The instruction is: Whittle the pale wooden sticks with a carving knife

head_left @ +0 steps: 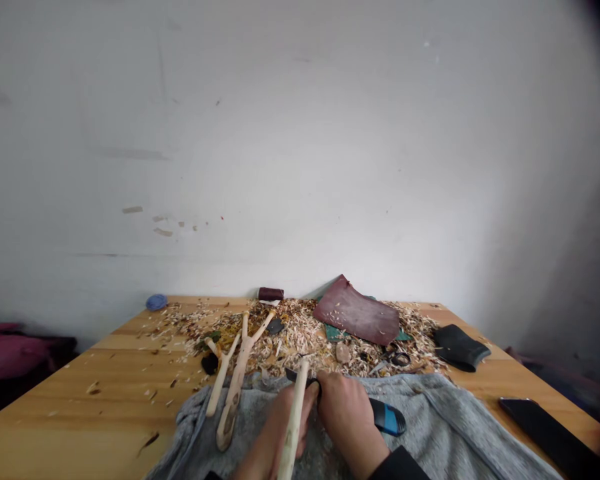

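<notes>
My left hand (279, 413) is closed around a pale, peeled wooden stick (294, 420) that points away from me, its far end raised. In my right hand (347, 407) is a knife (391, 418) with a black and blue handle, whose butt sticks out to the right of the fist. Its dark blade lies across the stick near the far end, partly hidden behind the wood. Both hands are close together above a grey cloth (430, 413). Left of them, two carved Y-shaped wooden forks (237, 380) lie partly on the cloth.
Wood shavings (295, 327) cover the back of the wooden table (80, 393). Among them lie a maroon leather sheet (357, 310), a thread spool (271, 294) and scissors (397, 360). A blue round item (156, 302), black folded piece (460, 348) and phone (545, 427) lie around.
</notes>
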A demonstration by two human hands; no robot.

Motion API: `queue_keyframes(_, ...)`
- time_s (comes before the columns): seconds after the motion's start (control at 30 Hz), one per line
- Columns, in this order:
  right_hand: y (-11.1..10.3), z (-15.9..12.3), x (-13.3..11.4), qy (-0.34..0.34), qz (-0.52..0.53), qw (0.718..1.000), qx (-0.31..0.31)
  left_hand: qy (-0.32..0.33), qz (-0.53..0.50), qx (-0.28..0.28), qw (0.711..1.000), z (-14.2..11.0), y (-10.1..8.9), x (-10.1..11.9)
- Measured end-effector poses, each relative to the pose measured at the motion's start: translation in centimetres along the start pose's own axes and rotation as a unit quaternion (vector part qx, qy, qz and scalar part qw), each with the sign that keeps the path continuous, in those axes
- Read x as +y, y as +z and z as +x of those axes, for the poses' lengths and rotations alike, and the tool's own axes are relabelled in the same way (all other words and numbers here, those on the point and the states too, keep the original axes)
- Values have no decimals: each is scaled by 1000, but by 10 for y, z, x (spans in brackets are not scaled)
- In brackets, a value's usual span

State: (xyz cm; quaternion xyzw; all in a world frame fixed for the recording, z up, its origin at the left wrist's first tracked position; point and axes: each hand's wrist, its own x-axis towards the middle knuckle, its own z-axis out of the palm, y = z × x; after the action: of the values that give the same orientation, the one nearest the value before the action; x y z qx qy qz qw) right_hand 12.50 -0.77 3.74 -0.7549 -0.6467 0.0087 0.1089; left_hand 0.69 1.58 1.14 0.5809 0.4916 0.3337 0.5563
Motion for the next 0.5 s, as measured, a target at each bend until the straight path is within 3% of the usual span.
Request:
queue_keyframes(0.13,0,-1,2,-19,23,1000,-3,-2,-56,-62,997,4,0,-11)
queue_keyframes(0.23,0,-1,3,-18,23,1000,-6,1,-84,-56,995,6,1,-15)
queue_keyframes(0.5,-3,-2,0,-1,-3,1000,-10,-39,-26,-24,999,6,0,-10)
